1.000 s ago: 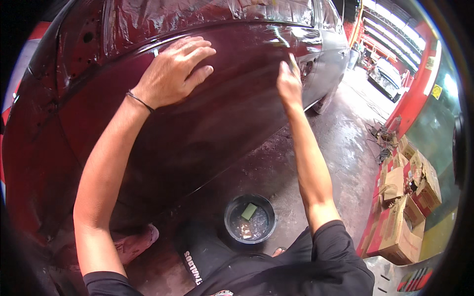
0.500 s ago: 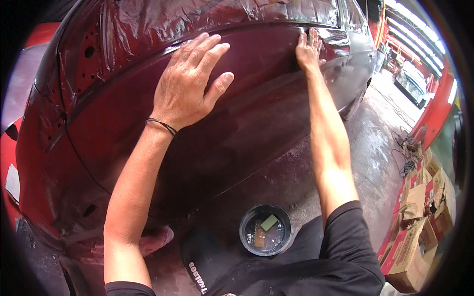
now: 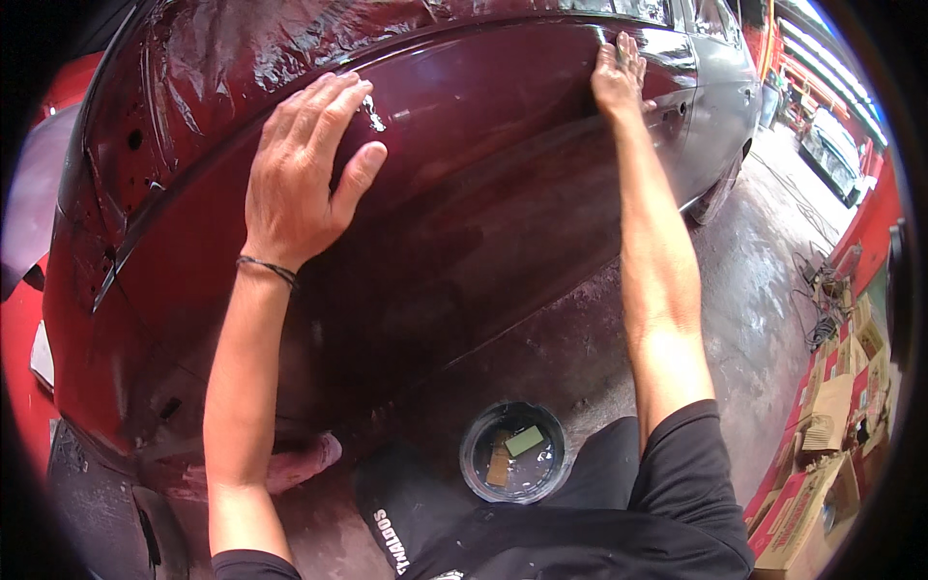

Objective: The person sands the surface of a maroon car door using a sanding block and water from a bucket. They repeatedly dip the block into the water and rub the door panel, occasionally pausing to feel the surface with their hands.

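A dark red car door panel (image 3: 464, 193) fills the middle, below windows covered in crinkled plastic (image 3: 242, 39). My left hand (image 3: 300, 174) is open on the panel's upper left, fingers extended, a black band round the wrist, beside a shiny wet streak. My right hand (image 3: 621, 82) reaches to the panel's upper right, fingers stretched along it; whether anything lies under them is unclear. On the floor between my legs stands a black bucket (image 3: 469, 454) of liquid, holding a green block (image 3: 525, 441) and a brown block (image 3: 499, 464).
Several cardboard boxes (image 3: 825, 491) line the right side, with tangled cables (image 3: 824, 298) above them. A red wall or post (image 3: 865, 222) rises behind. Another vehicle (image 3: 833, 155) stands far back at right. A red body panel (image 3: 24, 338) borders the left.
My right hand has moved up along the panel and its fingers have straightened; the thin pale item seen by it earlier is no longer visible. My left hand shifted slightly right, then back left.
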Tool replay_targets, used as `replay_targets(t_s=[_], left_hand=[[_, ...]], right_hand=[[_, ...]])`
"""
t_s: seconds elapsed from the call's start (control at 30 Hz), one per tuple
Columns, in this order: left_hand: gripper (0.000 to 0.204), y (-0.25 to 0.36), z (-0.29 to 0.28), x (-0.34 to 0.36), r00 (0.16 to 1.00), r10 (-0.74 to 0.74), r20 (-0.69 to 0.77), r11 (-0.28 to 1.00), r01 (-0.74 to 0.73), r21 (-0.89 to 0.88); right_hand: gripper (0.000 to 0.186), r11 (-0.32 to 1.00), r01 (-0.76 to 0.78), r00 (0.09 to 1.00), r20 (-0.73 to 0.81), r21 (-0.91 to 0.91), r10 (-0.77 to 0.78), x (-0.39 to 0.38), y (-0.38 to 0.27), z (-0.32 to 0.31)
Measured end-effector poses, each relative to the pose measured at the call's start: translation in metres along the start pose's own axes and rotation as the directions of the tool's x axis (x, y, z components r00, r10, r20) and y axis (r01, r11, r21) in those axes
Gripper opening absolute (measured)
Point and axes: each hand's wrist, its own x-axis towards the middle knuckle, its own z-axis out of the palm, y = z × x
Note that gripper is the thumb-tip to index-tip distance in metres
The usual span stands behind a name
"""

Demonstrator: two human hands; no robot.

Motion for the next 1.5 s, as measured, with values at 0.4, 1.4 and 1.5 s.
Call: replay_targets(t_s=[0.4,1.4,1.5], left_hand=[[0.057,0.043,0.068,0.071,0.995,0.072,0.067,0.989,-0.080,0.127],[0.054,0.052,0.067,0.058,1.000,-0.006,0.017,0.996,0.004,0.087],[0.048,0.103,0.072,0.003,0.996,-0.070,-0.059,0.971,0.055,-0.232]], right_hand=[[0.053,0.871,0.490,0.870,-0.049,-0.028,-0.491,-0.045,0.028,0.013],[0.069,0.887,0.386,-0.635,0.771,0.255,0.054,-0.681,0.114,-0.126],[0.067,0.996,0.091,-0.612,0.790,0.021,0.040,-0.650,0.115,-0.121]])
